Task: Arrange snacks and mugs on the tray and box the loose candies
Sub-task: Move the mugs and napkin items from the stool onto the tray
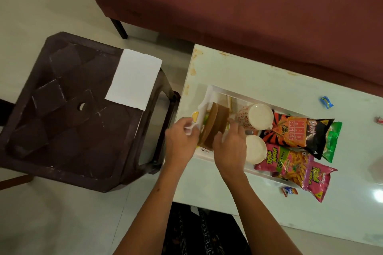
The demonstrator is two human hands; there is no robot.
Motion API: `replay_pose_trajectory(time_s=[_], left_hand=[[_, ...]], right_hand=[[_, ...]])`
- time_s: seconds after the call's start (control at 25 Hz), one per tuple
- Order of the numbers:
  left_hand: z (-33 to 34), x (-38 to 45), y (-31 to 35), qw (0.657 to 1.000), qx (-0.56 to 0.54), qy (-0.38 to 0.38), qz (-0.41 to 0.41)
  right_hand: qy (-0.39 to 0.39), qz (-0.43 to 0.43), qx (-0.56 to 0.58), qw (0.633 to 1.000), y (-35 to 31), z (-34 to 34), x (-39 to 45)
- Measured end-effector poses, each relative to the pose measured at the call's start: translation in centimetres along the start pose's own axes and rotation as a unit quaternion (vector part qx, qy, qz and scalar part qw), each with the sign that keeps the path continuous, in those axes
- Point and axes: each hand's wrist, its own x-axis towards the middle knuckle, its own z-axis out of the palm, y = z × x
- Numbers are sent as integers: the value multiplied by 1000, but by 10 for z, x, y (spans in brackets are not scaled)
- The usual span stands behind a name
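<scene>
Both hands, left hand [182,141] and right hand [230,147], gripped a brown-lidded box [213,125] on the tray [219,91], beside two mugs [260,116] and snack packets [294,130].

A maroon sofa [238,6] fills twelve to two o'clock, one dark leg on the pale tiled floor [41,2]. At nine o'clock stands a dark brown plastic stool [62,120] bearing white paper [133,78]. A glossy white table [269,89] spans three o'clock, glare at its right edge.
</scene>
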Motion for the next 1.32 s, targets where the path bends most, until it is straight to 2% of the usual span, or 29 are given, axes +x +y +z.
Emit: replay_pose_trajectory(time_s=[0.04,0.16,0.28,0.44,0.56,0.76,1.0,1.08,1.2,1.32], left_hand=[[-19,6,2,998,-12,60,22],[-78,34,-1,976,-7,216,25],[-112,66,-9,965,57,255,-21],[-125,93,-16,961,152,227,-53],[-126,101,-16,959,186,199,-76],[-120,94,-18,974,131,147,-114],[-82,33,-23,986,123,88,-75],[-63,5,-22,991,116,53,-38],[-39,-28,-17,995,93,17,39],[-11,-49,-5,993,73,-14,94]], right_hand=[[-3,-15,52,999,-11,2,-2],[-117,24,204,972,-58,21,-1],[-195,56,245,948,-101,48,5],[-195,89,261,941,-137,76,19],[-173,79,250,949,-149,89,29],[-183,84,241,949,-144,91,30],[-259,93,207,939,-88,67,-6],[-230,77,182,953,-65,55,-23],[-121,24,177,976,-33,35,-47],[-30,44,226,973,-5,17,-57]])
